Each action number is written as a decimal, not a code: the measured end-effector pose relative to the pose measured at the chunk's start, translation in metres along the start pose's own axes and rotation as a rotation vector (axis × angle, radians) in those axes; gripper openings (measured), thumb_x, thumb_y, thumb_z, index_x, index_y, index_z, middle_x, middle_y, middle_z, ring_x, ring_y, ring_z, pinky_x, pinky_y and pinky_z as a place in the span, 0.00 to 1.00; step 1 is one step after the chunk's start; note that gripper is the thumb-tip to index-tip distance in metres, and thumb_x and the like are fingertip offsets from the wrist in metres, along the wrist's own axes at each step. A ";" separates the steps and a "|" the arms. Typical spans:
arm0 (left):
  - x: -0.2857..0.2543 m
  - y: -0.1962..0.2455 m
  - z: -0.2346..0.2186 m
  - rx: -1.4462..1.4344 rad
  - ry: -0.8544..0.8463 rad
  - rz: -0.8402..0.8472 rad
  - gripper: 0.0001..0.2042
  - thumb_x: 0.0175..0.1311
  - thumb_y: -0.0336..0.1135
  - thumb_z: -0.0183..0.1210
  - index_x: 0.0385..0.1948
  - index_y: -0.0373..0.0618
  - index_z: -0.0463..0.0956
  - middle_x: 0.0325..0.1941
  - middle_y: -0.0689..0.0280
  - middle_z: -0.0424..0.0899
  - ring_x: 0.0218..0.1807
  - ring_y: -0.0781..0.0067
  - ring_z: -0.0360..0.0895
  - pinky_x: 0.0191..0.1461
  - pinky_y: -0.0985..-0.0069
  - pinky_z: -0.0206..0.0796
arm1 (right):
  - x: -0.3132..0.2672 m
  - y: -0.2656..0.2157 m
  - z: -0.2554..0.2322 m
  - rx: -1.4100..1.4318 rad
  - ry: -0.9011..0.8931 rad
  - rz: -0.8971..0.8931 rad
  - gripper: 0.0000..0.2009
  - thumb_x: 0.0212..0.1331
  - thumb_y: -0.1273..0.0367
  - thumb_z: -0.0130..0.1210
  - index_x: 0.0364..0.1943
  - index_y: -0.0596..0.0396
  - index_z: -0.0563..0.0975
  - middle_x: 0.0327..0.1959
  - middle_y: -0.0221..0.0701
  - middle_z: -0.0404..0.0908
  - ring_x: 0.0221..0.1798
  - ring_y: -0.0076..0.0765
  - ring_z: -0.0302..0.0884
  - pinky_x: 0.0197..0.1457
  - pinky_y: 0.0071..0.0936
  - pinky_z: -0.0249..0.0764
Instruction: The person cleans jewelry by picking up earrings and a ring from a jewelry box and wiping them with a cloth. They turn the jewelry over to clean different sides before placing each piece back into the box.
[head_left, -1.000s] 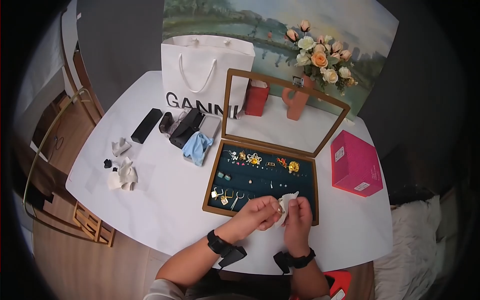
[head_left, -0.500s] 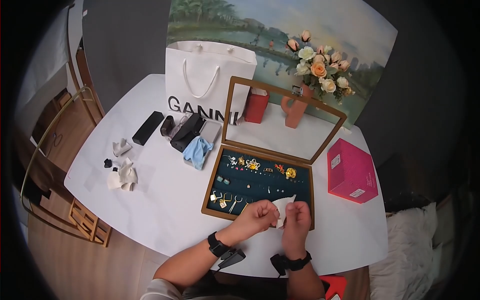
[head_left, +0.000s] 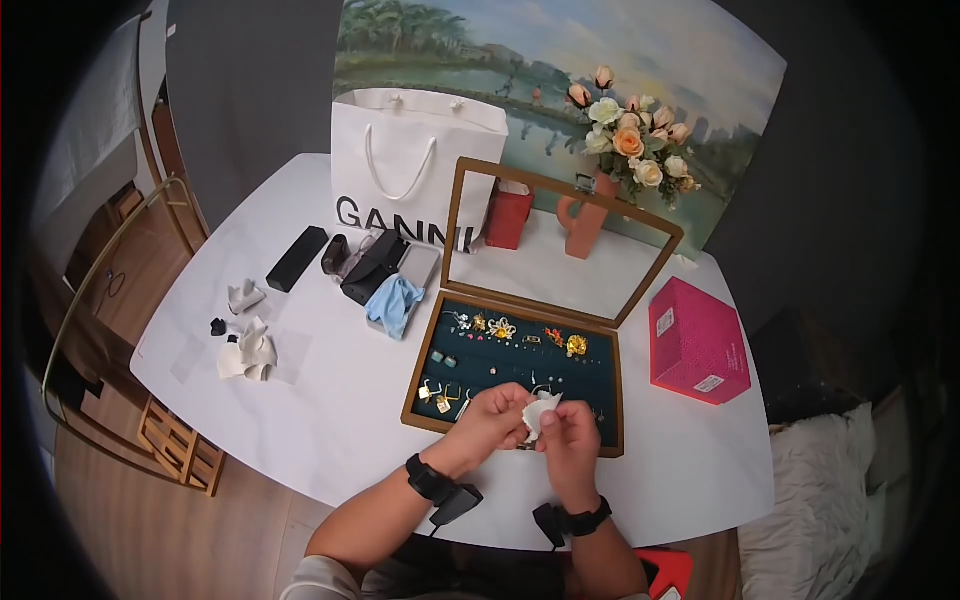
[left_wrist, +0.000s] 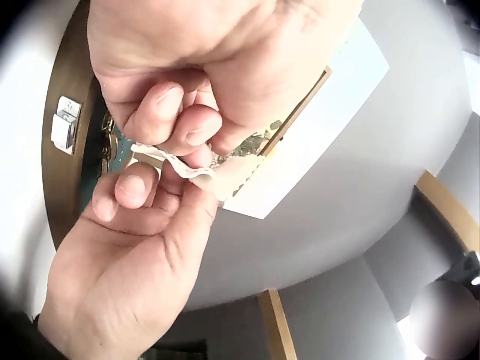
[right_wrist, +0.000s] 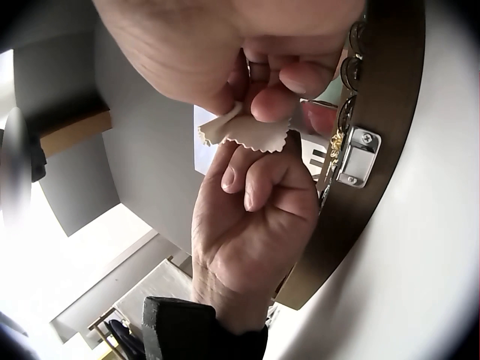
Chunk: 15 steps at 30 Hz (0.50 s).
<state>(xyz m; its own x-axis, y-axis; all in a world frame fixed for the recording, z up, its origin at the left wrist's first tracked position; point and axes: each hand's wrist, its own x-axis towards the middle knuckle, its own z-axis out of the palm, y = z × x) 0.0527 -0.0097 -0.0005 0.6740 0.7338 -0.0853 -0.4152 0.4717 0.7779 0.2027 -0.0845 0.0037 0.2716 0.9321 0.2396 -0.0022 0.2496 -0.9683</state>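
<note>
In the head view, both hands meet over the front edge of the jewellery case. The right hand pinches a small off-white cloth with a zigzag edge. The left hand grips its other side with curled fingers. The left wrist view has the cloth folded between the left hand above and the right hand below. From the right wrist, the cloth hangs from the right hand's fingertips, against the left hand. Fingers and cloth hide anything between them.
Earrings and brooches lie in the case beneath its raised glass lid. Left of it are a blue cloth, black box and crumpled cloths. A pink box stands right; behind are a white bag and vase.
Both hands and the cloth have shifted left over the case. The cloth now looks more bunched, and the gold piece seen at the left fingertips one second ago is out of sight.
</note>
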 end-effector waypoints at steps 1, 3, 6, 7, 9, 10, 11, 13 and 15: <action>-0.002 0.002 0.003 0.033 -0.018 -0.002 0.07 0.80 0.33 0.53 0.39 0.45 0.74 0.28 0.70 0.78 0.19 0.87 0.62 0.22 0.85 0.51 | 0.000 -0.001 0.000 0.000 0.019 0.009 0.12 0.75 0.62 0.59 0.44 0.55 0.72 0.33 0.26 0.79 0.28 0.16 0.73 0.32 0.17 0.72; -0.004 0.002 0.005 0.078 -0.072 -0.006 0.07 0.81 0.34 0.52 0.39 0.44 0.74 0.29 0.71 0.79 0.20 0.87 0.62 0.23 0.85 0.51 | 0.001 -0.002 -0.003 -0.009 0.058 0.046 0.12 0.75 0.61 0.58 0.44 0.55 0.72 0.32 0.25 0.79 0.28 0.15 0.73 0.31 0.17 0.70; -0.006 0.002 0.005 0.105 -0.149 -0.013 0.08 0.82 0.36 0.51 0.39 0.44 0.73 0.31 0.70 0.80 0.20 0.87 0.62 0.23 0.85 0.50 | 0.004 -0.011 -0.005 -0.028 0.097 0.113 0.12 0.76 0.59 0.57 0.43 0.53 0.72 0.30 0.25 0.79 0.27 0.14 0.72 0.30 0.16 0.68; -0.006 0.002 0.007 0.106 -0.149 -0.020 0.09 0.82 0.36 0.51 0.40 0.44 0.73 0.31 0.70 0.80 0.20 0.87 0.62 0.24 0.85 0.51 | 0.004 -0.013 -0.005 -0.037 0.105 0.139 0.13 0.76 0.59 0.57 0.43 0.53 0.73 0.30 0.24 0.79 0.26 0.14 0.72 0.29 0.15 0.68; -0.007 0.002 0.007 0.090 -0.152 -0.036 0.09 0.82 0.36 0.50 0.40 0.44 0.73 0.32 0.70 0.80 0.21 0.86 0.63 0.24 0.85 0.51 | 0.005 -0.006 -0.009 0.046 0.083 0.149 0.13 0.76 0.58 0.56 0.43 0.52 0.73 0.29 0.24 0.79 0.26 0.14 0.71 0.29 0.15 0.67; -0.006 0.001 0.005 0.076 -0.156 -0.044 0.09 0.82 0.36 0.50 0.40 0.44 0.73 0.32 0.70 0.80 0.21 0.86 0.63 0.24 0.85 0.51 | 0.007 -0.003 -0.011 0.087 0.071 0.153 0.13 0.76 0.58 0.56 0.43 0.52 0.73 0.29 0.23 0.79 0.26 0.14 0.71 0.29 0.15 0.66; -0.005 0.001 0.004 0.064 -0.161 -0.049 0.09 0.82 0.37 0.50 0.41 0.44 0.73 0.32 0.70 0.81 0.21 0.86 0.63 0.24 0.85 0.51 | 0.008 0.000 -0.012 0.129 0.050 0.175 0.13 0.76 0.58 0.56 0.44 0.52 0.73 0.29 0.24 0.79 0.26 0.14 0.71 0.29 0.15 0.66; -0.003 -0.001 0.001 0.038 -0.168 -0.037 0.09 0.82 0.37 0.50 0.41 0.44 0.73 0.32 0.69 0.81 0.21 0.85 0.63 0.23 0.85 0.51 | 0.010 0.002 -0.012 0.217 0.009 0.218 0.13 0.76 0.57 0.57 0.44 0.52 0.73 0.30 0.24 0.80 0.26 0.14 0.71 0.29 0.15 0.66; -0.003 -0.002 -0.001 -0.011 -0.156 -0.039 0.09 0.82 0.39 0.51 0.41 0.45 0.73 0.32 0.69 0.81 0.20 0.85 0.63 0.23 0.85 0.51 | 0.009 -0.003 -0.008 0.199 -0.015 0.210 0.13 0.76 0.57 0.57 0.44 0.52 0.73 0.31 0.24 0.81 0.27 0.14 0.71 0.30 0.15 0.67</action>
<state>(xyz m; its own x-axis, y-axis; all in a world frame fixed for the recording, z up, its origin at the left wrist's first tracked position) 0.0515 -0.0125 -0.0026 0.7763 0.6301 -0.0172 -0.3926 0.5047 0.7689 0.2132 -0.0792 0.0085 0.2311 0.9722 0.0373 -0.2463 0.0956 -0.9645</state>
